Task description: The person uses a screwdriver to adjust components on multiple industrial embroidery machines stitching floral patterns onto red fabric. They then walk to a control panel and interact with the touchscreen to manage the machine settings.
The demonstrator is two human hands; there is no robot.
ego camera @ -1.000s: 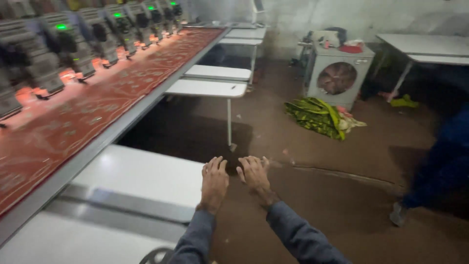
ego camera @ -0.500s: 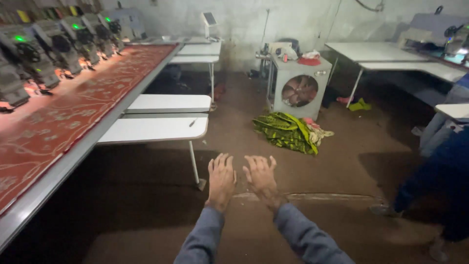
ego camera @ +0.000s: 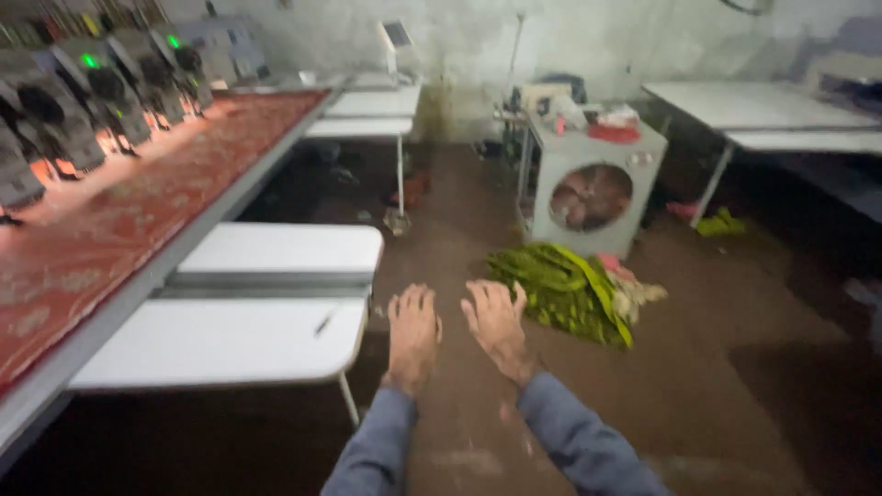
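Holding both palms down, the left hand point(ego camera: 412, 327) and right hand point(ego camera: 496, 321) hover empty, fingers spread, beside the white table point(ego camera: 220, 342) corner.

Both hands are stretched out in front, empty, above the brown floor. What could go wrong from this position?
1. The heap of green cloth lies on the floor just beyond the right hand; it could possibly catch a foot.
2. The rounded corner of the white side table is close beside the left hand, so a bump seems possible.
3. The picture is blurred and the room dim, so small things on the floor may go unseen.
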